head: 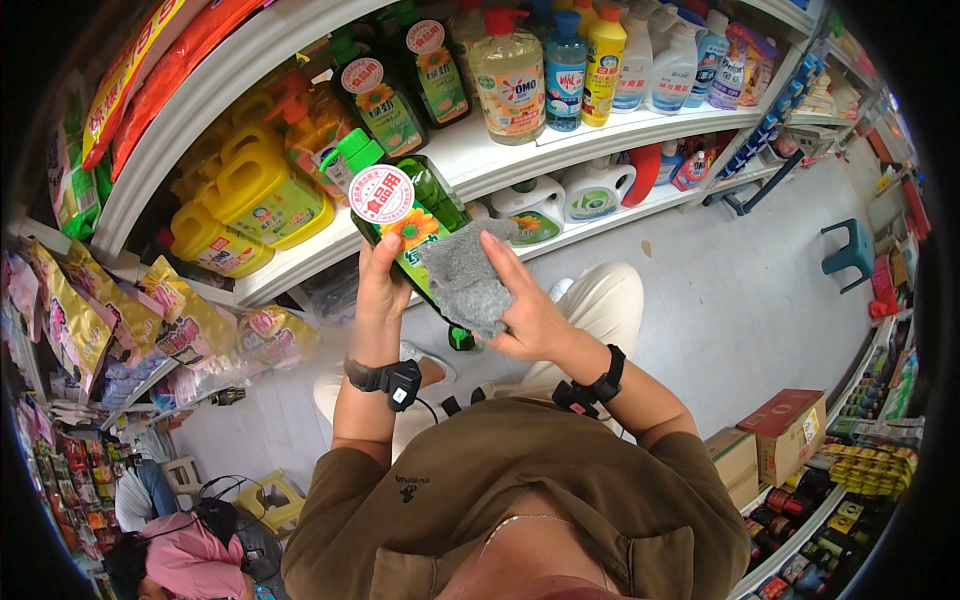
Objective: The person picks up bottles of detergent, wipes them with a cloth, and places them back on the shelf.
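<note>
A green bottle of dish detergent (pixel 420 196) with a green pump cap is held tilted in front of the shelf. My left hand (pixel 384 281) grips its side, the thumb lying on the label. In my right hand (pixel 529 307) is a grey cloth (pixel 469 277), pressed flat over the lower part of the bottle's front. The cloth hides much of the label and the bottle's lower edge. Just behind, two similar green bottles (pixel 381 105) stand on the white shelf (pixel 465 161), beside an OMO pump bottle (pixel 508 82).
Yellow detergent jugs (pixel 262 191) fill the shelf's left end. Large white bottles (pixel 596 191) occupy the lower shelf. A green stool (pixel 849 253) and cardboard boxes (pixel 784 435) stand to the right. Hanging gold bags (pixel 184 311) are at left; a person in pink (pixel 191 555) is behind at lower left.
</note>
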{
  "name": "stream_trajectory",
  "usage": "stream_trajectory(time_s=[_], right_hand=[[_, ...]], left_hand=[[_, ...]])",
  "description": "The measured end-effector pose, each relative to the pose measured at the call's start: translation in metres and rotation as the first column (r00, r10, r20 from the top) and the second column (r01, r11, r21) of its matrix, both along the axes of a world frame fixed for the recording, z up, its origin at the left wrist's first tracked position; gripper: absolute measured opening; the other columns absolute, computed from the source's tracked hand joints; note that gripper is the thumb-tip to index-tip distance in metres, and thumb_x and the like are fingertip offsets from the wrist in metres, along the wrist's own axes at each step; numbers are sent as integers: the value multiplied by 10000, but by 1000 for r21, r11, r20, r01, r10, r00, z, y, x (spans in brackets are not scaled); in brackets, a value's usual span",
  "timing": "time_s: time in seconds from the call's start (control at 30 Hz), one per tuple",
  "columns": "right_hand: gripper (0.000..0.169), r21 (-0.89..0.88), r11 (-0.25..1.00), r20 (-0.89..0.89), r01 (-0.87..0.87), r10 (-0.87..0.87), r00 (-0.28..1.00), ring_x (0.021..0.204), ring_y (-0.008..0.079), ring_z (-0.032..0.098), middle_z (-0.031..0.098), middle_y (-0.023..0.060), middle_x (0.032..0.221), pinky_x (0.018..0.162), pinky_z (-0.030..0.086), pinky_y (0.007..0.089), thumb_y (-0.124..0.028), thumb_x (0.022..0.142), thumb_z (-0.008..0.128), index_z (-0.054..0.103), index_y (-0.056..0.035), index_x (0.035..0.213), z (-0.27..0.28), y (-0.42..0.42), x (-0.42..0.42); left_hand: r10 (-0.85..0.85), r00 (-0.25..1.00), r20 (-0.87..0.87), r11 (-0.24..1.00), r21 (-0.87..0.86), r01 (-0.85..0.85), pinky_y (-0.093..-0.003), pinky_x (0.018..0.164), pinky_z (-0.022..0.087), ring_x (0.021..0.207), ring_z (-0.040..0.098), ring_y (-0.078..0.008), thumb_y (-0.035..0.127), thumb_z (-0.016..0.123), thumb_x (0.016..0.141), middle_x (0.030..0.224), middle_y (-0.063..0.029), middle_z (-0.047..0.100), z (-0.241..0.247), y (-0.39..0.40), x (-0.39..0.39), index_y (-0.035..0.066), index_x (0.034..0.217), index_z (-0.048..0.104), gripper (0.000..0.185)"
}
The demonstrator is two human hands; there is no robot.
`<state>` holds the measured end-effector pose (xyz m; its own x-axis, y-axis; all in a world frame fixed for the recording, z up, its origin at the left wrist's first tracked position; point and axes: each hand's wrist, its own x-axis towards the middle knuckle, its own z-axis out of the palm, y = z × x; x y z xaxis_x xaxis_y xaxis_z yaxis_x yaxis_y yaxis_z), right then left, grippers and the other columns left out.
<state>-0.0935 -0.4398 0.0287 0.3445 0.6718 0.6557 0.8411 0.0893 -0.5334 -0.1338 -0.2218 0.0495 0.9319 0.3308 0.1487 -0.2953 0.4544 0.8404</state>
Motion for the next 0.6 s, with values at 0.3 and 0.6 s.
stream_trajectory(time_s=[0.3,0.6], right_hand=[[507,224,974,-220,-23,74,973,1378,417,237,161,254,1516,1107,248,432,-229,810,655,535,-30,1260,46,33,28],[488,26,999,-206,-24,29,978,1373,396,257,167,240,1513,1101,268,427,-178,814,649,539,-55,1273,2,10,10]], left_hand=[[-123,992,-35,992,-9,122,-373,1009,425,1166,527,-238,295,749,762,1274,-119,521,8,-15,-9,-9,1351,367,765],[54,997,57,993,-109,-47,-407,1005,436,1145,552,-243,321,680,845,1238,-91,567,9,9,-2,51,1296,466,568]])
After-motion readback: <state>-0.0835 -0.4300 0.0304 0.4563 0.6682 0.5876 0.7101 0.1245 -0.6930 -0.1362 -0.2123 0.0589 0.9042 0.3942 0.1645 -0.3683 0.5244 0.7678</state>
